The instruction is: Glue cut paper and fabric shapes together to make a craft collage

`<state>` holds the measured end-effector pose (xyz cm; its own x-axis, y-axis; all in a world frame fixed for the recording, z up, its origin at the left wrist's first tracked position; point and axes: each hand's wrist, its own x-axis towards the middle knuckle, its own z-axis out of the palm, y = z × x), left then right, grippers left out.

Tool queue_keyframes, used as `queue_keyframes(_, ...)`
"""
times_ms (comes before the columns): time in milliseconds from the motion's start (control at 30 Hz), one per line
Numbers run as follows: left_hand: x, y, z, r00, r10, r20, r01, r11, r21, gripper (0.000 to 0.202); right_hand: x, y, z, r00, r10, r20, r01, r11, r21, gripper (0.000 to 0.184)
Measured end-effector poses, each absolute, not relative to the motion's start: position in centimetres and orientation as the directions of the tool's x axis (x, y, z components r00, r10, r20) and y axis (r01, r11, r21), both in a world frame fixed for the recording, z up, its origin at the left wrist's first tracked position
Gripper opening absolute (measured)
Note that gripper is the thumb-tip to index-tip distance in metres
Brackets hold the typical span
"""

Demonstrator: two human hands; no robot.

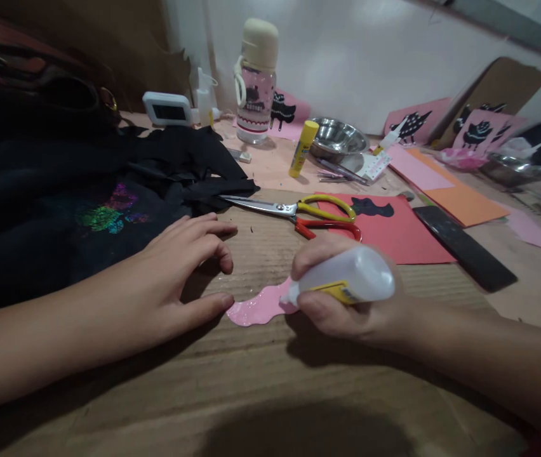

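My right hand (341, 311) is wrapped round a white glue bottle (356, 279) with a yellow label. The bottle lies almost level and its nozzle touches a small pink paper cut-out (256, 310) on the cardboard surface. The cut-out looks glossy where the nozzle meets it. My left hand (180, 266) rests flat on the cardboard just left of the cut-out, fingers spread, the thumb tip at the paper's left edge. It holds nothing.
Scissors (299, 212) with yellow and red handles lie behind the hands beside a red sheet (394, 231). Black cloth (84, 190) covers the left. Further back stand a glue stick (303, 149), a drinking bottle (256, 79), a steel bowl (340, 136) and pink cards (411, 124). A black ruler (463, 247) lies at right.
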<state>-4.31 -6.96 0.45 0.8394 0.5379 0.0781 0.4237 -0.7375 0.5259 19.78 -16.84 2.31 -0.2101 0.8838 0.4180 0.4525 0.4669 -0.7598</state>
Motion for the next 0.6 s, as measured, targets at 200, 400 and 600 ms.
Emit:
queue_keyframes(200, -4.5, -6.9, 0.4, 0.847, 0.522, 0.098, 0.406, -0.757, 0.512, 0.030, 19.5, -16.6, 2.1, -0.237, 0.930, 0.283, 0.458, 0.363, -0.811, 0.022)
queue_keyframes(400, -4.2, -6.9, 0.5, 0.852, 0.515, 0.095, 0.402, -0.759, 0.511, 0.031, 20.2, -16.5, 2.6, -0.197, 0.952, 0.233, 0.577, 0.305, -0.758, 0.025)
queue_keyframes(600, -4.3, -7.0, 0.5, 0.848, 0.522, 0.093, 0.411, -0.758, 0.506, 0.032, 20.5, -16.3, 2.9, -0.185, 0.931, 0.316, 0.667, 0.355, -0.655, 0.032)
